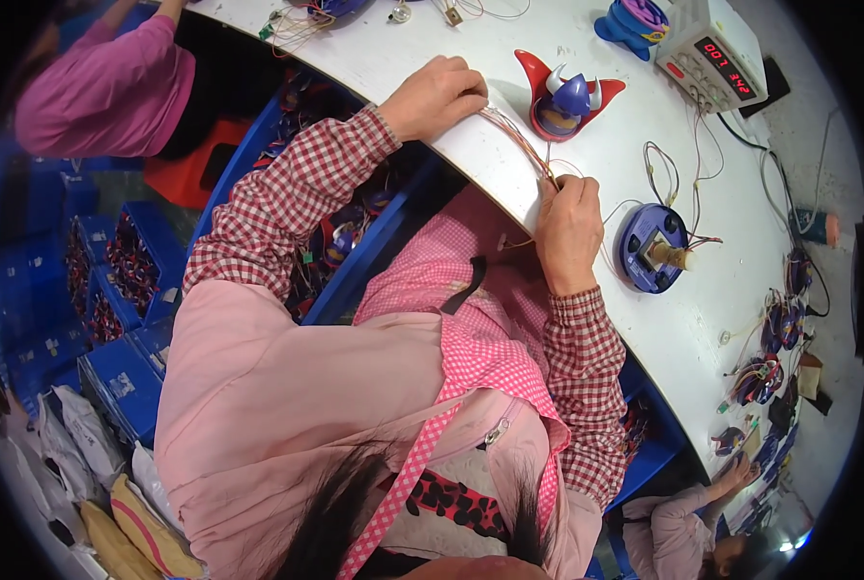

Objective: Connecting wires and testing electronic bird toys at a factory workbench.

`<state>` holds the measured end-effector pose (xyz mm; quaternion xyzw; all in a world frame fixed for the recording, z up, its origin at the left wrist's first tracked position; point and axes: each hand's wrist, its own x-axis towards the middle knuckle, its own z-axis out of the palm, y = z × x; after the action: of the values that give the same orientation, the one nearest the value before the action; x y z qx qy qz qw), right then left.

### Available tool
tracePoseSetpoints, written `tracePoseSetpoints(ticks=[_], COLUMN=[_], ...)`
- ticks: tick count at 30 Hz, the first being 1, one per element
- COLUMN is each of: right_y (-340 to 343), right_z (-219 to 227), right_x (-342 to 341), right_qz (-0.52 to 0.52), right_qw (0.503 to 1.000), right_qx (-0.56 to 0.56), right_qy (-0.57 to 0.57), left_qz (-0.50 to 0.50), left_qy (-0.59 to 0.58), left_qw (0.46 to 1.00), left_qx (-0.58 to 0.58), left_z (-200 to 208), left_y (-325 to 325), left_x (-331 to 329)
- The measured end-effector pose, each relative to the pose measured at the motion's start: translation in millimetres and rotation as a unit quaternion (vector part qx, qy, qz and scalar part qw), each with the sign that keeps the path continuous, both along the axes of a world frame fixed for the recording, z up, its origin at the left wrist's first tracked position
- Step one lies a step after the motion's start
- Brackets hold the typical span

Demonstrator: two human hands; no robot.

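A bundle of thin red, brown and pale wires stretches between my hands at the near edge of the white table. My left hand has its fingers curled round one end. Closed on the other end is my right hand, lower down and to the right; its fingertips are partly hidden. Just beyond the bundle stands a purple toy figure with pale horns and red wing-like sides. To the right of my right hand lies a round purple toy base with wires and a tan cylindrical part on it.
At the back right stands a white power supply with a lit display, beside a blue and purple toy part. Blue bins of wired parts sit below the table edge. Co-workers are at the upper left and lower right.
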<state>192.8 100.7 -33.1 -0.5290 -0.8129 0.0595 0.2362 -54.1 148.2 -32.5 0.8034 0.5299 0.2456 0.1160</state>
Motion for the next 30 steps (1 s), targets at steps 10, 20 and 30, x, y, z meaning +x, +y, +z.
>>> tracePoseSetpoints(ticks=[10, 20, 30], right_y=[-14.7, -99.5, -93.7], right_z=[47.1, -46.4, -99.8], right_x=[6.3, 31.7, 22.5], right_qz=[0.078, -0.105, -0.049], right_qw=[0.987, 0.981, 0.837], right_qx=[0.130, -0.151, -0.434], right_qy=[0.057, 0.054, 0.331], left_qz=[0.035, 0.028, 0.063], left_qy=[-0.445, -0.612, -0.596], left_qw=[0.800, 0.659, 0.676], left_qx=[-0.400, -0.437, -0.429], left_z=[20.9, 16.1, 19.7], left_y=[-53.4, -92.8, -108.0], left_x=[22.8, 51.3, 62.5])
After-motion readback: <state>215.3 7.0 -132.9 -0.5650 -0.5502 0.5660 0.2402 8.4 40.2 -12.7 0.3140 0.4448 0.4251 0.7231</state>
